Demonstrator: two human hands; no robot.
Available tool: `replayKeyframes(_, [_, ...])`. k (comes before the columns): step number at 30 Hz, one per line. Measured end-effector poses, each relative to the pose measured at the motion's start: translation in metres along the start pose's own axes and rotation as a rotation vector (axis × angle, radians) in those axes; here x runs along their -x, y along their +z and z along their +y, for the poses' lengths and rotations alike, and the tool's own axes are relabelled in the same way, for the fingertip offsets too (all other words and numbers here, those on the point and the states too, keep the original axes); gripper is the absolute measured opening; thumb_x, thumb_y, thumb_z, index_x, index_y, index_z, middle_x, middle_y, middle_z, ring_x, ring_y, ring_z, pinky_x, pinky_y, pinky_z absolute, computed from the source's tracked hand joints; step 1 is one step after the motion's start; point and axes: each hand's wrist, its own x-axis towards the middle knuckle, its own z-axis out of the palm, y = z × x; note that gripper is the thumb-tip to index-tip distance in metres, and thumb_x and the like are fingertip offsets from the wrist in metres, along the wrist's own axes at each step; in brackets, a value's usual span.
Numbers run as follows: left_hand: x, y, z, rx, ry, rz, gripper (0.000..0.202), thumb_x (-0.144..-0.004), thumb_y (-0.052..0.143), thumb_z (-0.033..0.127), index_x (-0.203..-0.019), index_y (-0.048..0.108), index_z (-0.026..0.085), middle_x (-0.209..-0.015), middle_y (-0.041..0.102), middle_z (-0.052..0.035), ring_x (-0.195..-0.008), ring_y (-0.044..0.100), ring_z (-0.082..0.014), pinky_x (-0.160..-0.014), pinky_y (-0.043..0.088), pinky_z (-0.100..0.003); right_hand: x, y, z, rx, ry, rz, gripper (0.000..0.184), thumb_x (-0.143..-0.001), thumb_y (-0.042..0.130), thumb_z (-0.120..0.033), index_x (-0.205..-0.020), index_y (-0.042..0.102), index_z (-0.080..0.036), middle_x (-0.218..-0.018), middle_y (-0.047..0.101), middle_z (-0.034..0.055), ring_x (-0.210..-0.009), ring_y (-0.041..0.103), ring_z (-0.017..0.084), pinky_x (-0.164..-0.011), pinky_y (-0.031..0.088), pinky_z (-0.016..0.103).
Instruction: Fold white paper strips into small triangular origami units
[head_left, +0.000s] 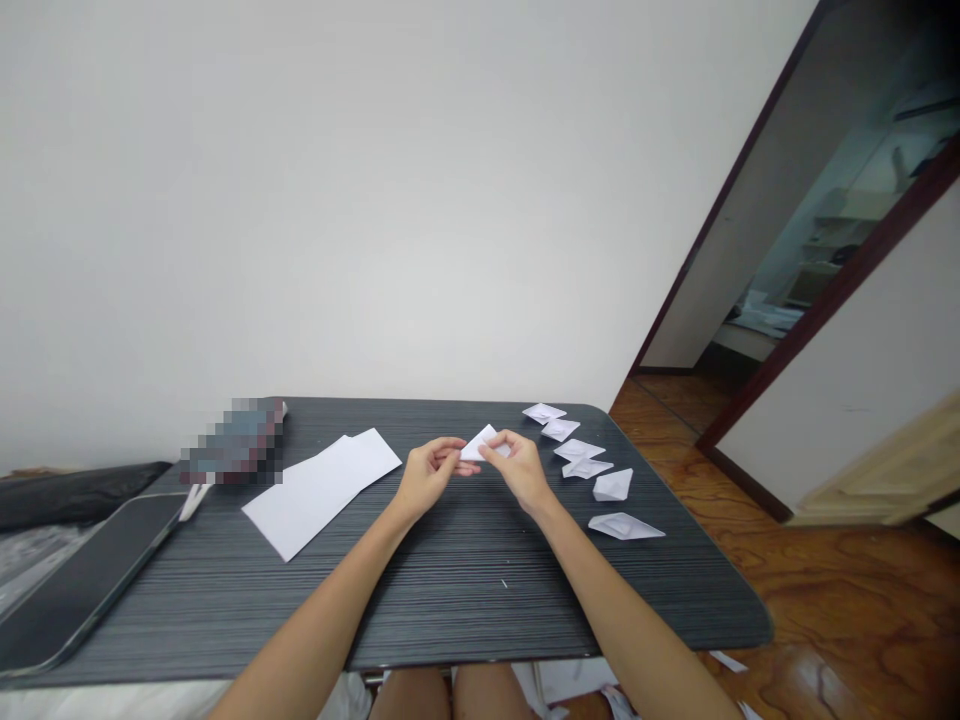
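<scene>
Between my two hands is a small piece of folded white paper (480, 441) with a pointed top, raised over the middle of the dark table. The fingers of my left hand (431, 475) pinch its left corner. My right hand (520, 470) grips the right side, thumb pressed on the front face. Left of my hands lie flat white paper sheets (322, 490), overlapping one another. To the right, several folded paper boats (625, 526) sit in a loose row running from the back of the table toward me.
The dark striped table (450, 600) meets a white wall (420, 200) at the back. A blurred-out item (236, 440) lies at the back left, near a dark flat panel (90, 580). Paper scraps (727, 661) are on the wooden floor at right, by a doorway.
</scene>
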Motion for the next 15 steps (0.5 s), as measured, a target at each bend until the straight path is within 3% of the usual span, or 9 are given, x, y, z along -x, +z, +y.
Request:
replayKeyframes(5, [-0.0004,0.0003,0.0013,0.001,-0.052,-0.021,0.043,-0.066,0.061,0.031,-0.097,0.051,0.003,-0.068,0.066,-0.0117,-0.065,0.064,-0.0226,-0.065,0.051,-0.035,-0.0005,0.002,-0.0005,-0.057,-0.012,-0.029,0.021,-0.057,0.064,-0.026,-0.071,0.052,-0.015,-0.066,0.054,-0.0022,-0.056,0.05,0.009,-0.055,0.039,0.021])
replayKeyframes(8, [-0.0014,-0.0014,0.0007,0.022,-0.065,0.014,0.053,-0.066,0.062,0.03,-0.108,0.046,0.003,-0.07,0.067,-0.0112,-0.066,0.064,-0.0219,-0.068,0.05,-0.036,-0.0006,0.0033,-0.0007,-0.223,0.094,-0.023,0.053,-0.053,0.067,-0.023,-0.1,0.043,-0.02,-0.073,0.057,-0.0022,-0.055,0.053,0.009,-0.055,0.042,0.022])
replayKeyframes(11, [-0.002,-0.0025,-0.0004,0.025,-0.077,0.024,0.058,-0.066,0.062,0.028,-0.115,0.042,0.003,-0.07,0.067,-0.0099,-0.064,0.064,-0.02,-0.068,0.05,-0.035,-0.0004,0.0033,-0.0002,-0.322,0.257,-0.116,0.068,-0.057,0.066,-0.027,-0.114,0.03,-0.019,-0.056,0.055,-0.0053,-0.042,0.05,0.009,-0.044,0.039,0.021])
replayKeyframes(15, [-0.0021,-0.0023,-0.0026,0.015,-0.076,-0.032,0.06,-0.067,0.06,0.027,-0.118,0.039,0.003,-0.064,0.065,-0.0071,-0.056,0.062,-0.0172,-0.057,0.049,-0.029,0.0011,0.0023,-0.0007,-0.267,0.225,-0.187,0.061,-0.059,0.064,-0.026,-0.111,0.035,-0.013,-0.039,0.048,-0.0083,-0.031,0.042,0.007,-0.033,0.027,0.016])
